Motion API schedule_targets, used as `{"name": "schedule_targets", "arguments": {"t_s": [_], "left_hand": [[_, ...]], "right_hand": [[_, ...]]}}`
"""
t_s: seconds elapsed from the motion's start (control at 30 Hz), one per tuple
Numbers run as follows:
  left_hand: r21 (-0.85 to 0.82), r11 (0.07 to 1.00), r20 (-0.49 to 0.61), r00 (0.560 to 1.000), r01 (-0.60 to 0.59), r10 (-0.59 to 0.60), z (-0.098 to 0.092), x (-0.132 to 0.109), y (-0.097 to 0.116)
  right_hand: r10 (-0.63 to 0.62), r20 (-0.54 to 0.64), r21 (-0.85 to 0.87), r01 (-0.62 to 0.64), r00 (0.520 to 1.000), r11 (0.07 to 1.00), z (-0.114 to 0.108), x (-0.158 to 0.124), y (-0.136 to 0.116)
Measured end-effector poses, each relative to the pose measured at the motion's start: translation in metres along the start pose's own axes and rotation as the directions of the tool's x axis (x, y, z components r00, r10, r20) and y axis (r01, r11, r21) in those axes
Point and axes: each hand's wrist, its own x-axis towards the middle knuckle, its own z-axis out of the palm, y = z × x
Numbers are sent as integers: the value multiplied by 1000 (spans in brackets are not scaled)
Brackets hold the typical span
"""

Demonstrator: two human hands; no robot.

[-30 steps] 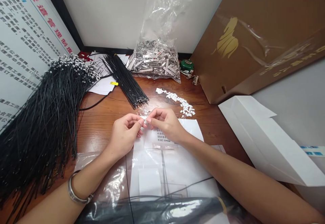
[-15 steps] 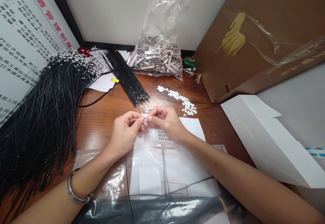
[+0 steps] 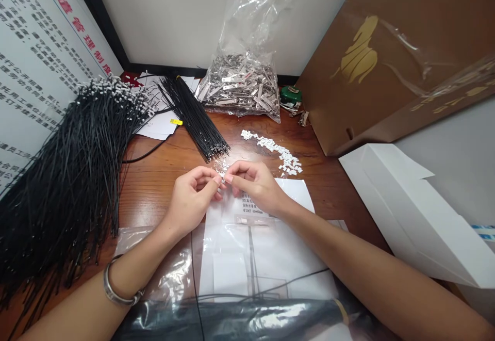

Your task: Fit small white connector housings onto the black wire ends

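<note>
My left hand (image 3: 192,200) and my right hand (image 3: 255,186) meet fingertip to fingertip above the wooden table (image 3: 154,176), both pinched on a tiny pale part (image 3: 221,178) between them; I cannot make out what it is. A thin black wire (image 3: 247,258) lies on the printed paper sheet (image 3: 255,248) under my hands. Just beyond my fingers lies a bundle of black wires (image 3: 195,119) with bare ends. A scatter of small white plastic pieces (image 3: 276,150) lies to the right of it.
A large fan of black wires with white tips (image 3: 65,176) covers the left side. A clear bag of metal strips (image 3: 242,85) stands at the back. A brown paper bag (image 3: 386,62) and a white bag (image 3: 410,207) fill the right.
My hands have stayed pinched together. The whole view has shifted slightly, with things at the back and right drifting right.
</note>
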Motion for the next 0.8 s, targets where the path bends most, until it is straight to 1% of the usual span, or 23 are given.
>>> {"name": "schedule_targets", "arguments": {"t_s": [0.13, 0.27, 0.37, 0.47, 0.67, 0.8], "left_hand": [[-14, 1000, 27, 1000, 10, -10, -3, -1, 1], [-46, 999, 35, 999, -6, 8, -3, -1, 2], [-57, 998, 18, 1000, -7, 8, -3, 0, 3], [-66, 998, 17, 1000, 11, -10, -4, 0, 2], [-67, 997, -6, 999, 44, -44, -4, 1, 2], [-72, 996, -32, 998, 48, -51, -1, 1, 3]], "right_hand": [[-57, 67, -124, 65, 996, 990, 0, -3, -3], [-115, 93, -155, 128, 989, 979, -1, -6, -2], [-165, 79, -176, 177, 983, 968, -2, -6, 1], [-192, 58, -235, 200, 980, 951, -2, -6, 5], [-328, 5, -400, 302, 945, 865, 2, -8, 7], [-340, -18, -430, 300, 940, 851, 4, -9, 5]]}}
